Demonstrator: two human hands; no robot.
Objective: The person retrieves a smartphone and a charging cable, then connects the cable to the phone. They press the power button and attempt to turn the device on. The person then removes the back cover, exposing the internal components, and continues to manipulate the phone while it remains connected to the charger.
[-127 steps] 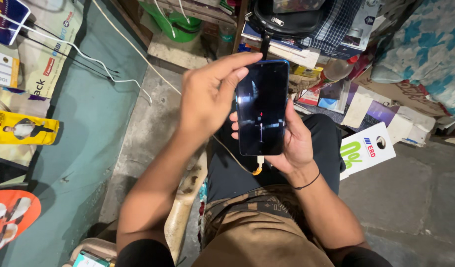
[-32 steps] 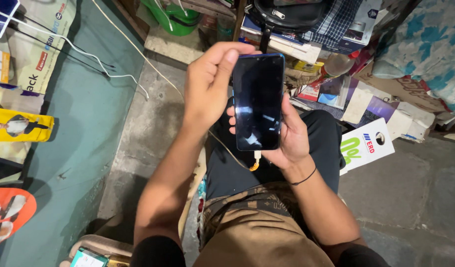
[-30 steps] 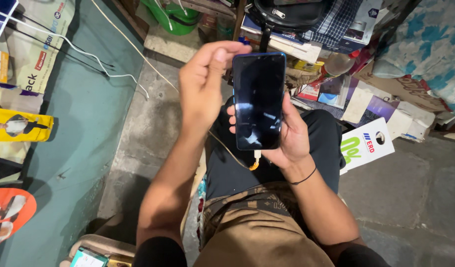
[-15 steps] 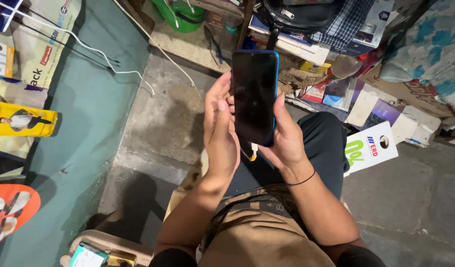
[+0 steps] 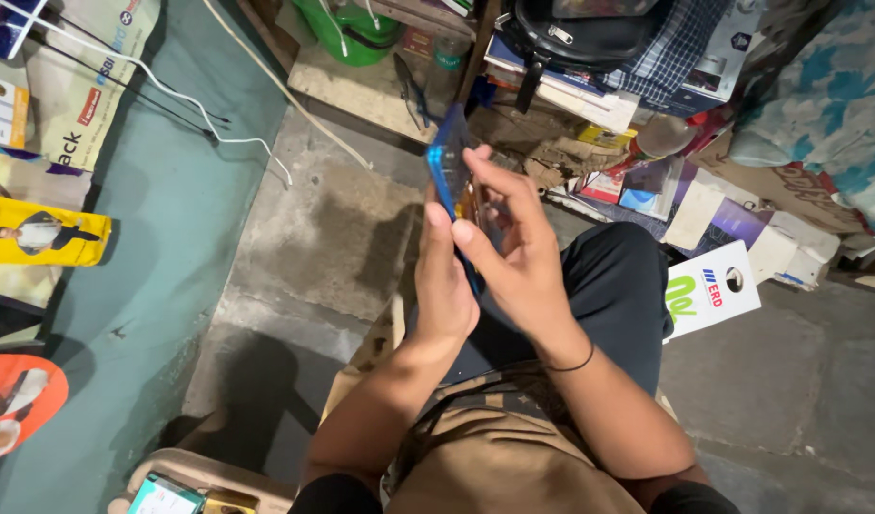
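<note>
Clutter rings you: green bucket point(image 5: 356, 29) far, white box point(image 5: 708, 295) right. Your left hand point(image 5: 444, 281) and right hand point(image 5: 513, 257) both grip the slim blue phone point(image 5: 449, 167), turned edge-on.

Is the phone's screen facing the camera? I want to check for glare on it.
No, the phone is turned edge-on between the left hand and right hand, showing only its blue side.

A thin blue phone point(image 5: 450, 167) stands on its edge between two bare hands. The left hand point(image 5: 444, 286) holds it from below. The right hand point(image 5: 513, 249) presses its fingers on the side. Below lies a grey concrete floor point(image 5: 314, 238).
</note>
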